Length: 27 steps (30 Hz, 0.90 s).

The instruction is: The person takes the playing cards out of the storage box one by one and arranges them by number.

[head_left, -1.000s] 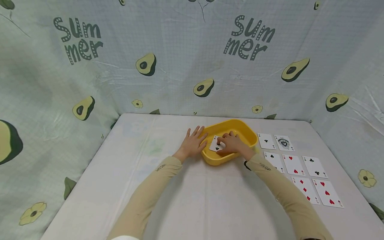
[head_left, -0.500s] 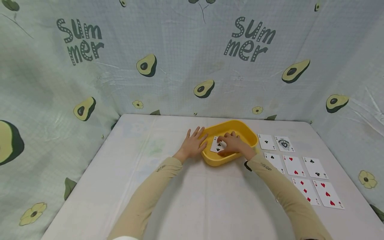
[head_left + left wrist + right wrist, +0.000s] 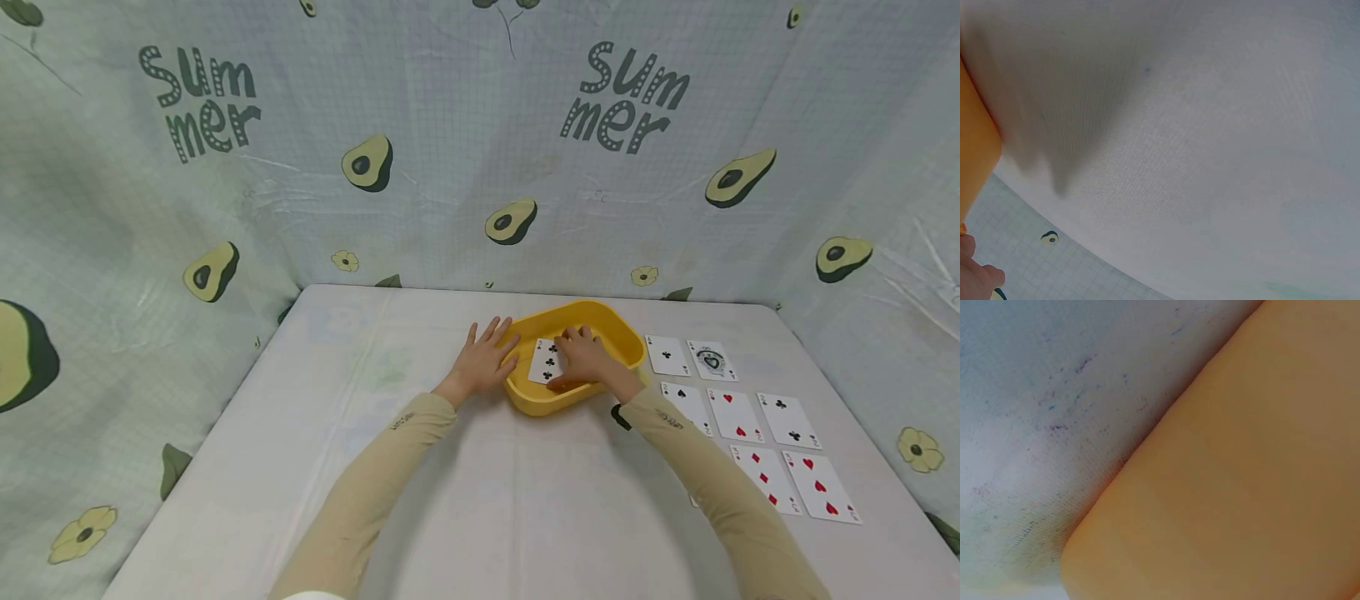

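Observation:
A yellow plastic tray (image 3: 528, 402) stands at the back of the table, its outer wall filling much of the right wrist view. My left hand (image 3: 477, 367) rests at the tray's left rim with fingers spread; in the left wrist view a bit of this hand (image 3: 977, 274) touches the rim at lower left. Inside the tray, my right hand (image 3: 585, 360) has its thumb and fingers curled at the right side of a three of clubs playing card (image 3: 542, 365), pinching it. The card lies face up, its right part hidden under the fingers.
Right of the tray, face-up cards lie in rows: an ace of clubs (image 3: 666, 357), an ace of spades (image 3: 711, 361), several twos and threes such as the three of hearts (image 3: 821, 487). The right sleeve (image 3: 705, 475) passes over some. A printed cloth (image 3: 450, 125) hangs behind.
The right hand has shifted slightly right inside the tray, and more of the three of clubs shows. The card has turned and moved a little. The left hand stays at the rim.

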{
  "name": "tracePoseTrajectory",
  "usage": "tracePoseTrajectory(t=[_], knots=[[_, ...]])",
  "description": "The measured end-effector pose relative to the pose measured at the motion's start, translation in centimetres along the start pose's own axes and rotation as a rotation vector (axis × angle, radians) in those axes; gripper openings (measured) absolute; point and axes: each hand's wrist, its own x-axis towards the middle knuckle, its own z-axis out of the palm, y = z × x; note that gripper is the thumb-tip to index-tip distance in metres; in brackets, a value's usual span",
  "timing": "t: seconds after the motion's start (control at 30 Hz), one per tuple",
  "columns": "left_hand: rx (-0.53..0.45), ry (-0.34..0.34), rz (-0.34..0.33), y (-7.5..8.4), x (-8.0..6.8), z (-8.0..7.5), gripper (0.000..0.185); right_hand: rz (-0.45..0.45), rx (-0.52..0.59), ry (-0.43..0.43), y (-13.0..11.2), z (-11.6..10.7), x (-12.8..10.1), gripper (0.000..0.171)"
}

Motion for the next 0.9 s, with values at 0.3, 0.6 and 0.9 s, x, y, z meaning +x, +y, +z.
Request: tracePoseTrajectory(t=[0.3,0.6,0.9], knots=[[-0.009,0.004,-0.005,0.0,0.0,0.1,0.048,0.034,0.036,0.011,0.1,-0.2,-0.2,0.091],[-0.007,0.005,-0.006,0.1,0.0,0.3,0.048,0.029,0.031,0.018,0.8,-0.7,-0.8,0.09],[-0.002,-0.007,-0.01,0.1,0.0,0.1,0.049,-0.005,0.01,0.068,1.5,-1.1,-1.6,0.087]])
